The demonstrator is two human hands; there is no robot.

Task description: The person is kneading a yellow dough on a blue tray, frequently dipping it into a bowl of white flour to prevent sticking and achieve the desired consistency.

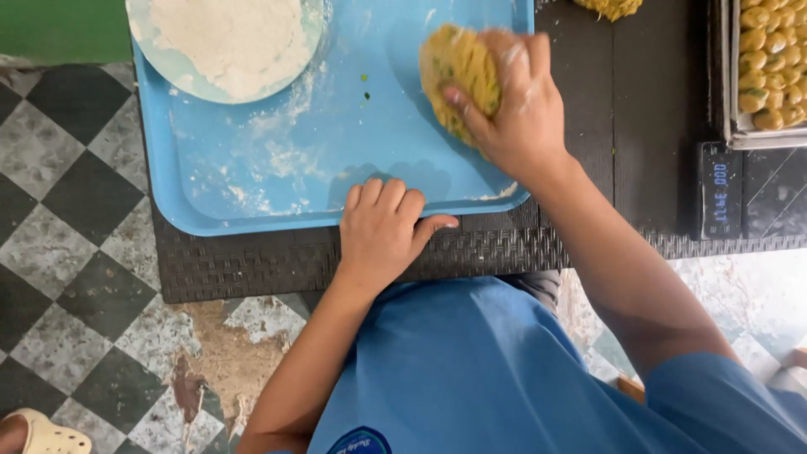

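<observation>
The right hand point(513, 109) is wrapped over a lump of yellow dough point(458, 76), fingers point(471, 109) curled round its near side and gripping it, floury streaks across the knuckles. The dough sits on the right part of a blue tray point(277, 168), pressed down under the palm; its surface looks rough and stringy with small green flecks, soft enough to take the shape of the grip. The left hand point(382, 231) rests on the tray's near rim, fingers bent and closed loosely over the edge with nothing in them, thumb stretched along the woven mat, most likely to keep the smooth plastic tray from sliding while the other hand bears down.

At the tray's far left corner a pale round plate point(151, 50) carries a heap of white flour point(231, 38), within easy reach, and a dusty scatter trails from it across the tray. The tray lies on a dark woven tabletop point(252, 265). To the right a metal tray point(730, 84) holds rows of small yellow balls point(769, 59), possibly portions of the same dough, though they are too small to be sure. A small black digital scale point(719, 189) stands just in front of it
</observation>
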